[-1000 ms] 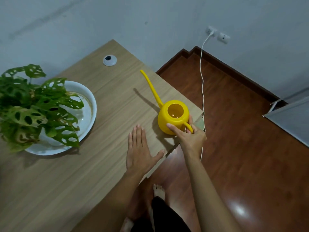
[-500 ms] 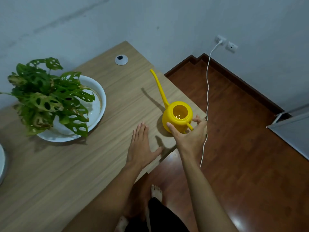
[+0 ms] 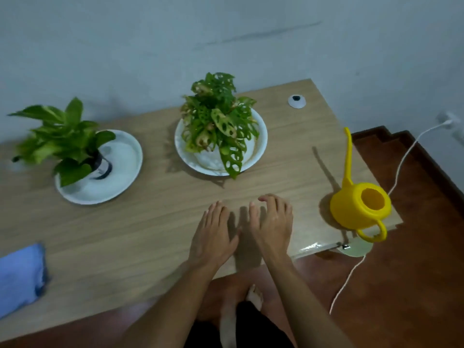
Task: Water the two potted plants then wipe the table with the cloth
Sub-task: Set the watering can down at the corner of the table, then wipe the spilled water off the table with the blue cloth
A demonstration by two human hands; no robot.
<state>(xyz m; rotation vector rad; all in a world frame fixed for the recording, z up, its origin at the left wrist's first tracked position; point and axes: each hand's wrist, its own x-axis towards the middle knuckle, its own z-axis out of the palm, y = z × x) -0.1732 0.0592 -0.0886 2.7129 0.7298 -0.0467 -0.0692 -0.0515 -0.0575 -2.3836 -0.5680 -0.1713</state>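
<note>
Two potted plants stand on white saucers on the wooden table (image 3: pixel 150 222): a holed-leaf plant (image 3: pixel 218 121) at the middle back and a plain-leaf plant (image 3: pixel 62 139) at the left. A yellow watering can (image 3: pixel 360 208) with a long thin spout rests upright at the table's right front corner, nobody touching it. A blue cloth (image 3: pixel 20 272) lies folded at the left front edge. My left hand (image 3: pixel 213 234) lies flat on the table, fingers apart. My right hand (image 3: pixel 272 222) hovers beside it with fingers slightly curled, holding nothing, well left of the can.
A grey wall runs right behind the table. A round white cable grommet (image 3: pixel 296 101) sits in the back right corner. A white cord (image 3: pixel 401 162) hangs from a wall socket down past the table's right edge onto the brown floor. My feet show below the front edge.
My right hand has let go of the watering can's handle and moved left beside my left hand. The view has swung left, bringing the second plant and the blue cloth into sight.
</note>
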